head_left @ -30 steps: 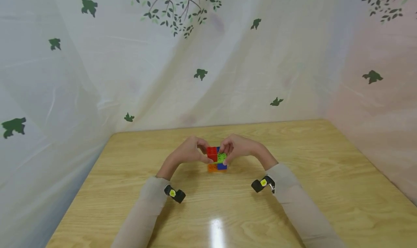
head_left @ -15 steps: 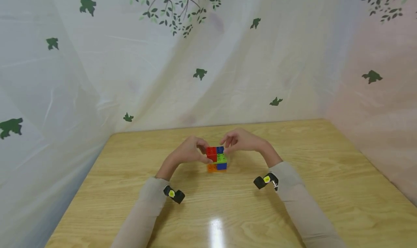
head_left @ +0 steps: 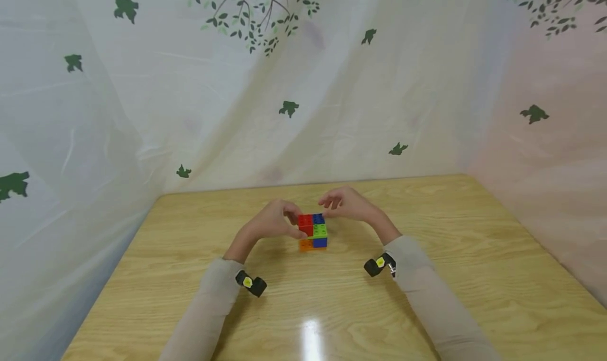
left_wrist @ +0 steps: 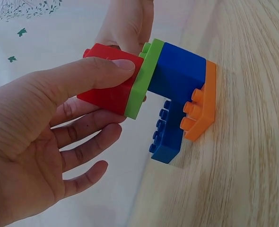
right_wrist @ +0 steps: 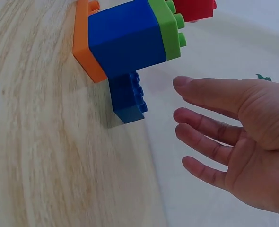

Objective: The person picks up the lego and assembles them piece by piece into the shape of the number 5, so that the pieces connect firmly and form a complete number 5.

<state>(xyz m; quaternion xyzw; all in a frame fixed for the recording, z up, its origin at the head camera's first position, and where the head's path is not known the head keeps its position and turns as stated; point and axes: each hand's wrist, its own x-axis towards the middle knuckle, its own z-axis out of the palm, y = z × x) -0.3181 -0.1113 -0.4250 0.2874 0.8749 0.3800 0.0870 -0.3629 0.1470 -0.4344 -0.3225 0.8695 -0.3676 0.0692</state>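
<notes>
A small stack of toy building bricks stands on the table. From the bottom it has an orange plate, a blue brick, a thin green plate and a red brick. My left hand pinches the red brick, the thumb on its near side and fingers behind. Behind the stack, low down, sits another blue brick; whether it touches the orange plate I cannot tell. My right hand hovers beyond the stack to its right, fingers loosely bent, holding nothing; the right wrist view shows a gap between fingertips and bricks.
The wooden table extends around the bricks on every side. A pale curtain with printed leaves and birds hangs behind the table and along both sides. Each sleeve carries a small black wrist camera.
My right hand has let go of the green plate area and drawn up and back, uncovering the blue brick behind. My left hand keeps its pinch on the red brick.
</notes>
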